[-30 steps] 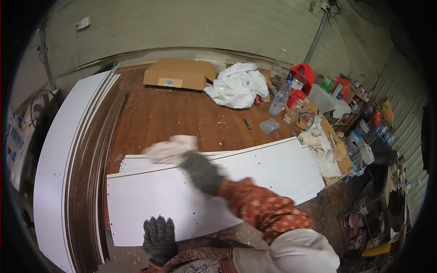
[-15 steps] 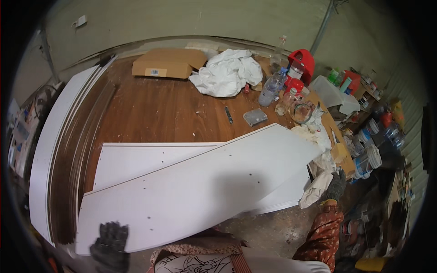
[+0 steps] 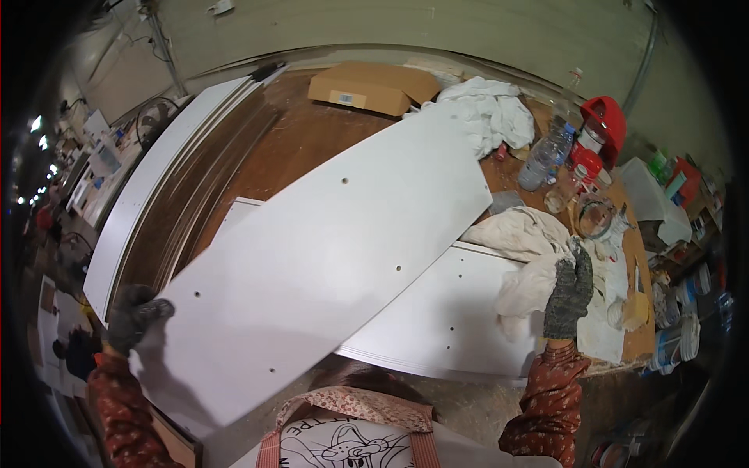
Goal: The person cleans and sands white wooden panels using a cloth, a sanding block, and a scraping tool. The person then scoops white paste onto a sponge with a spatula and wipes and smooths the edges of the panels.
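Pale, plain wall point(image 3: 374, 31) running along the far side; a thin pipe point(image 3: 165, 48) standing against it at left. Brown wooden worktable point(image 3: 312, 140) filling the middle, its right end sitting crowded with bottles and tubs. More white boards point(image 3: 148, 187) lying stacked along the table's left edge. Small lights glowing at far left. Floor mostly hidden.

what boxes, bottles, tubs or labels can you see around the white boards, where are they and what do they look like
Cardboard box: far edge of the table, flat, brown.
Label: on the box's near side, small white rectangle.
Plastic bottle: right of the raised white panel, clear, upright.
Red container: far right, red with a white front.
Tubs: low right, round, white and blue.
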The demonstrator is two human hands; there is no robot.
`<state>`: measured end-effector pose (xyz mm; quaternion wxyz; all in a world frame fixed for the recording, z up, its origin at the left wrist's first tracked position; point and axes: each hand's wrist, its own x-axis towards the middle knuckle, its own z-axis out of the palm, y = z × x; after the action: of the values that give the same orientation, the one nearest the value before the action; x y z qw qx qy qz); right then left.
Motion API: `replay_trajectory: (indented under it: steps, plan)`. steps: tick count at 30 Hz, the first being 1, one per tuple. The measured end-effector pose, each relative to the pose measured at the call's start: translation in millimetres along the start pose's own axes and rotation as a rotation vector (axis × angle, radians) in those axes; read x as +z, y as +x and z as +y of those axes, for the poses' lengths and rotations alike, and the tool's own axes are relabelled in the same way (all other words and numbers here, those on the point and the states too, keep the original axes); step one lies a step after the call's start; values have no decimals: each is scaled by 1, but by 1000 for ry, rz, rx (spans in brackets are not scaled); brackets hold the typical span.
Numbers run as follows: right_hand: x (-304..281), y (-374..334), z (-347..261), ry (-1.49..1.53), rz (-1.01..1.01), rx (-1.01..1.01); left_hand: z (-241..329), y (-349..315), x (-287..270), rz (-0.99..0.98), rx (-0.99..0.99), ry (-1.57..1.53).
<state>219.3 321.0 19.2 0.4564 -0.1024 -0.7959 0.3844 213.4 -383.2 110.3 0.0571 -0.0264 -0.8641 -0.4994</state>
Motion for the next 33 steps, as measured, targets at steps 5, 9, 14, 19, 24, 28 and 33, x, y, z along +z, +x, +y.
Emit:
replay_trajectory:
  steps: [5,9,14,19,24,28,33]
  plan:
    - [38,0,-67,26,-122,-91,-71,-44,93,150,-19,316]
    - [92,-46,-136,-244,-318,-976,-61,-44,118,194,-258,471]
    - [194,-151,-231,322,-1397,-959,-58,-28,115,231,-129,468]
    - [279,-125,-160,112,-851,-1297,-62,-29,112,199,-202,524]
    - [302,40,10,-421,-508,-705,-42,-23,112,124,-239,456]
    - [295,86,27,-711,-559,-610,-56,-49,94,231,-123,696]
    - [349,30,-50,-568,-562,-880,-50,-60,101,341,-269,752]
